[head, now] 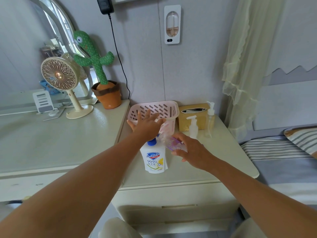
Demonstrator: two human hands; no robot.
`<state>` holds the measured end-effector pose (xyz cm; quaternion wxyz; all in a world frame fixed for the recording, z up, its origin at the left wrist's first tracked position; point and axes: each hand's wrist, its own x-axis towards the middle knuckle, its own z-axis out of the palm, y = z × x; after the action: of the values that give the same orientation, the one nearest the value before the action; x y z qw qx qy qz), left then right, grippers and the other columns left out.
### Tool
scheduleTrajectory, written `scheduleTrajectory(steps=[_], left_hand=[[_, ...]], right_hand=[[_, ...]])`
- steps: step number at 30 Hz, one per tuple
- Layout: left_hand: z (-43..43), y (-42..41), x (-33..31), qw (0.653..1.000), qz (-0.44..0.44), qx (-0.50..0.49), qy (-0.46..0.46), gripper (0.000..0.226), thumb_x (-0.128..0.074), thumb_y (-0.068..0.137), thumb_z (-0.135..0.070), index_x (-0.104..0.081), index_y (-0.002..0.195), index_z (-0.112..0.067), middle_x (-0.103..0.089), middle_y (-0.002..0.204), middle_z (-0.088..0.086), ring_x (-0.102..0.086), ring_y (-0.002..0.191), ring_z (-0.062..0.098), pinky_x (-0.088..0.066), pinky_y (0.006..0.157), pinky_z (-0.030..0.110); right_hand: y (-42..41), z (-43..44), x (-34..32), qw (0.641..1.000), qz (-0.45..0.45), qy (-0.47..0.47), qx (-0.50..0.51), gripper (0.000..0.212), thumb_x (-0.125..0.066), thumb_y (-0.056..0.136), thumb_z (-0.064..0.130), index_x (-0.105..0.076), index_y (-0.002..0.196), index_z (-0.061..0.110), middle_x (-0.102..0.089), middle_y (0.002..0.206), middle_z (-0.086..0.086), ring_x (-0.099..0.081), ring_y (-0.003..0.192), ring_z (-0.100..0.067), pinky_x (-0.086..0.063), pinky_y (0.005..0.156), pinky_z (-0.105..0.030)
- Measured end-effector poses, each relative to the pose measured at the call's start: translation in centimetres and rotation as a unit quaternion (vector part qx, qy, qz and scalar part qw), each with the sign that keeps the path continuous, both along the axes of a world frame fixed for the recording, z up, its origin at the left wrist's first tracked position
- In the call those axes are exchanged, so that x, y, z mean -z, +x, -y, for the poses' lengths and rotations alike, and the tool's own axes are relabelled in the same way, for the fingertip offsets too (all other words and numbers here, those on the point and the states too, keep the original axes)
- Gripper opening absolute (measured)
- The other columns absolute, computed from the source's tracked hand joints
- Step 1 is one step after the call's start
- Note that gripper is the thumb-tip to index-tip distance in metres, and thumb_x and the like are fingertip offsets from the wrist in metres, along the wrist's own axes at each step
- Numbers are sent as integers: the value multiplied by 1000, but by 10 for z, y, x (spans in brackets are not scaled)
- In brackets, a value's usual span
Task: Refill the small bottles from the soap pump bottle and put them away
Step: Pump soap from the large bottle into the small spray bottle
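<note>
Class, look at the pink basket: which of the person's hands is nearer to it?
Left. The left hand spreads right in front of the pink basket; the right hand sits closer to the camera, beside the soap bottle.

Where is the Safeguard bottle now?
Head view: the bottle stands on the nightstand's front left, before the pink basket, just below the left hand, left of the right hand.

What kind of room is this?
Most likely a bedroom: a bed with striped bedding is on the right, a nightstand with drawers sits beside it, and an arched mirror stands on the dresser to the left.
</note>
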<state>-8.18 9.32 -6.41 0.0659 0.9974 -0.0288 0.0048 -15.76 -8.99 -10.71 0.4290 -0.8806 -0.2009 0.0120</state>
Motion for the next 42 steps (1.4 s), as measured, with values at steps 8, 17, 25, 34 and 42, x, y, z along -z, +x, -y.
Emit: scheduleTrajectory(steps=[8,17,25,34,42], left_hand=[[3,-5,4,1000,-16,-13,-16,51,-19,99,-55,-17,148,-42,5,160,-4,14,145,31,13,105,70],[3,-3,-3,1000,-7,-2,-25,51,-17,97,-58,-18,146,-45,7,160,-3,14,145,30,12,104,71],[5,-8,5,1000,-6,-6,9,48,-19,100,-52,-18,147,-44,4,160,-2,13,145,31,11,104,71],[4,-4,-5,1000,-3,-10,-18,54,-17,95,-62,-20,146,-45,5,160,-4,13,145,29,15,104,70],[4,-8,7,1000,-9,-10,0,49,-19,99,-54,-19,147,-43,3,160,-4,13,145,30,12,104,71]], right_hand=[[-3,1,4,1000,-13,18,-2,36,-60,89,24,-46,122,25,-55,116,4,-57,93,-15,-57,62,-26],[-2,0,-1,1000,1,6,3,34,-59,90,26,-45,121,23,-55,117,1,-57,93,-16,-55,60,-19],[-3,2,5,1000,-13,20,-4,33,-61,89,24,-46,119,25,-54,116,5,-56,91,-11,-57,59,-24],[-1,3,-1,1000,12,-13,5,35,-59,90,31,-45,121,25,-56,118,4,-57,96,-17,-59,67,-29],[0,2,3,1000,0,-5,-2,33,-61,89,26,-47,119,24,-56,116,2,-58,91,-18,-56,60,-27]])
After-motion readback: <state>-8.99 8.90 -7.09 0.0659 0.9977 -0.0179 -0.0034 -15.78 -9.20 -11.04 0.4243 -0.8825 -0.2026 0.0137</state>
